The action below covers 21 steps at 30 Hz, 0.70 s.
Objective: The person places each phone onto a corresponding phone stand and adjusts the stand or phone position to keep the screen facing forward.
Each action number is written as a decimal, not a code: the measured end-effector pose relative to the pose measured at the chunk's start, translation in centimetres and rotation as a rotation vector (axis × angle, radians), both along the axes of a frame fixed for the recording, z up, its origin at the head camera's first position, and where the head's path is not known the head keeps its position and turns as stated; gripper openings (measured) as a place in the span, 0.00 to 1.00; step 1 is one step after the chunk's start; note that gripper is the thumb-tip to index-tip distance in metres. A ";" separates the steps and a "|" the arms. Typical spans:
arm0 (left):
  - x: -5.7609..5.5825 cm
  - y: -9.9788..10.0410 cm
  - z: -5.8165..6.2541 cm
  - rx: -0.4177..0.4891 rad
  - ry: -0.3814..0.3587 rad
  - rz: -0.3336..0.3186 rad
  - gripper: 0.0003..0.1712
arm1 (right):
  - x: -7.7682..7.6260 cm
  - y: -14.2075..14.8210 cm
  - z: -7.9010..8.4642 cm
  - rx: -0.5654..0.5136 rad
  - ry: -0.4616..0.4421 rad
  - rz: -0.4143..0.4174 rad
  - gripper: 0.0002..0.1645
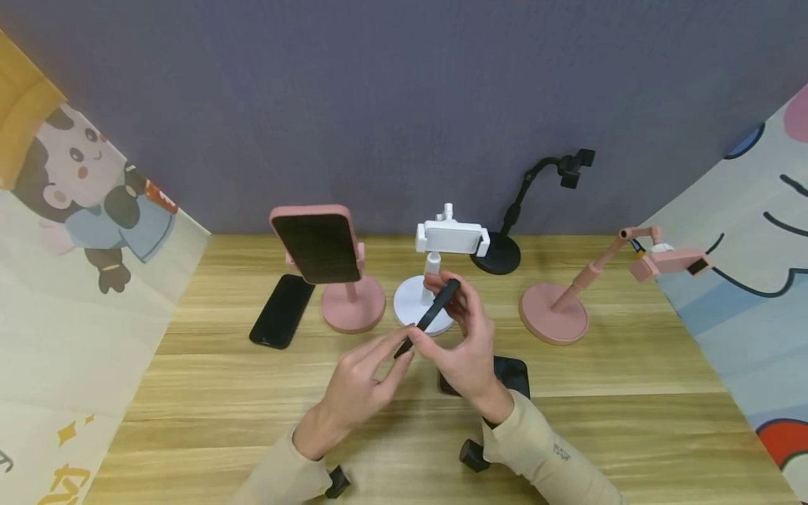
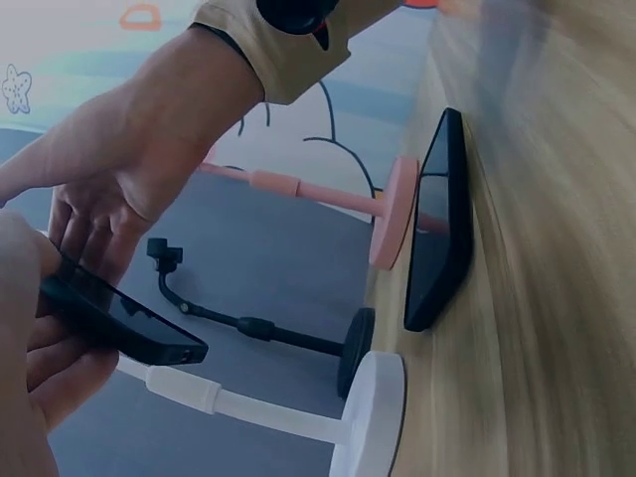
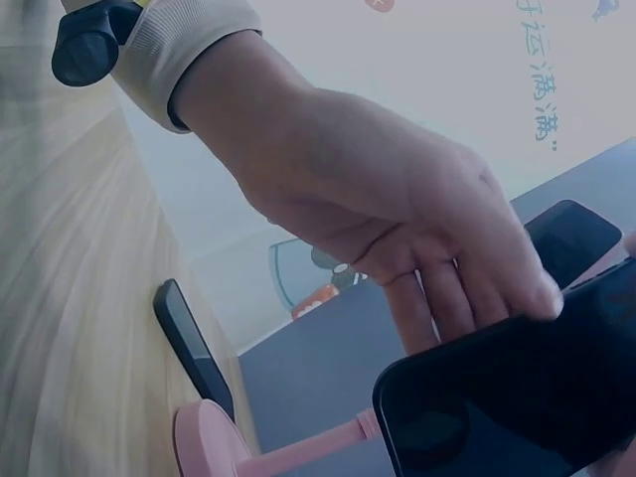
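Both hands hold a black smartphone (image 1: pixel 435 308) above the table, tilted and seen almost edge-on from the head. My left hand (image 1: pixel 362 375) pinches its lower left end between thumb and fingers. At the upper end, my right hand (image 1: pixel 470 344) grips it, with the thumb along the near side and the fingers behind. In the right wrist view the dark face of the held smartphone (image 3: pixel 497 397) fills the lower right corner. Just behind the hands stands a white phone stand (image 1: pixel 452 237) with an unoccupied clamp; its round base is partly hidden by the right hand.
At the left, a pink stand (image 1: pixel 353 315) carries a phone in a pink case (image 1: pixel 318 247); a black phone (image 1: pixel 282 312) lies beside it. Another dark phone (image 1: pixel 513 375) lies partly under the right wrist. A black gooseneck stand (image 1: pixel 499 254) and second pink stand (image 1: pixel 554 314) are at the right.
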State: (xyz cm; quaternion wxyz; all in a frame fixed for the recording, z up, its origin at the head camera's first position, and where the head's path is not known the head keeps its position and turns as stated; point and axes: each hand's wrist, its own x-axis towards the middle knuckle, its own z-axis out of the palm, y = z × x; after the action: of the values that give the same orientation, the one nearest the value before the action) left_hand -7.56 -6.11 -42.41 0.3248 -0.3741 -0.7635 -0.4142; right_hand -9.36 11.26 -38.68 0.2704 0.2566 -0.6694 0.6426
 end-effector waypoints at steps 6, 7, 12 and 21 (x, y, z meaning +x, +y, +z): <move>-0.3 0.3 0.7 0.027 0.029 -0.046 0.18 | -0.3 0.7 0.1 -0.004 0.062 0.004 0.50; -0.4 0.3 0.8 0.032 0.041 -0.050 0.18 | -0.3 0.8 0.1 -0.008 0.071 0.002 0.49; -1.3 0.4 2.0 0.076 0.096 -0.005 0.16 | -0.5 1.2 0.0 -0.020 0.100 -0.001 0.49; -3.0 1.4 4.7 0.184 0.186 0.081 0.12 | -0.4 1.5 -0.2 -0.025 0.119 0.003 0.49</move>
State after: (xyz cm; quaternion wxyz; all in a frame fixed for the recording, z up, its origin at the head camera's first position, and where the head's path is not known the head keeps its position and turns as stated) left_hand -10.61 -4.71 -37.75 0.4435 -0.3482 -0.7035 -0.4327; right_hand -9.80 12.76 -38.89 0.3118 0.2922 -0.6437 0.6348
